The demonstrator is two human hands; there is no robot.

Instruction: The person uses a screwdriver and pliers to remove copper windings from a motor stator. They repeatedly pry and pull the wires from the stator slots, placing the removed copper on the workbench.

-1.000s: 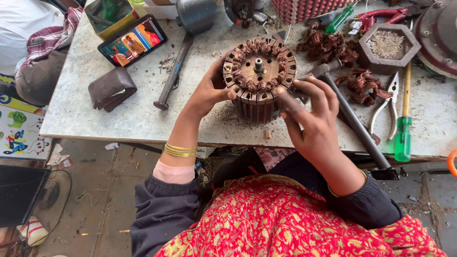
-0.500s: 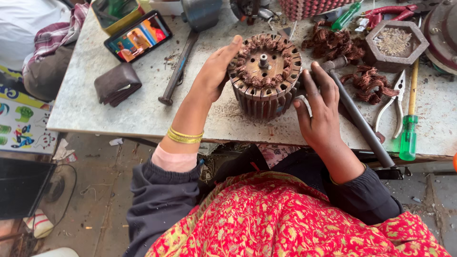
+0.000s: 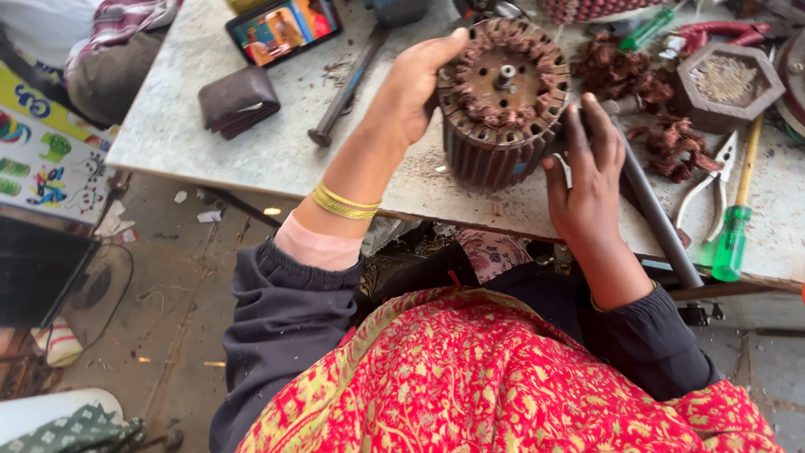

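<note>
A round motor stator (image 3: 503,101) with copper windings on top stands on the grey table (image 3: 210,126). My left hand (image 3: 415,84) is wrapped against its left side, fingers reaching up along the rim. My right hand (image 3: 587,176) presses its right side, fingers spread on the slotted wall. Gold bangles sit on my left wrist. Both hands hold the stator between them.
A phone (image 3: 281,29) with a lit screen and a brown wallet (image 3: 237,101) lie at the left. A hammer (image 3: 348,84), a dark metal rod (image 3: 658,214), pliers (image 3: 713,184), a green-handled screwdriver (image 3: 734,235), copper wire scraps (image 3: 671,143) and a hexagonal tray (image 3: 725,80) surround the stator.
My left hand has slid up along the stator's left rim. My right hand has dropped from the top edge onto its right side. The view has shifted slightly.
</note>
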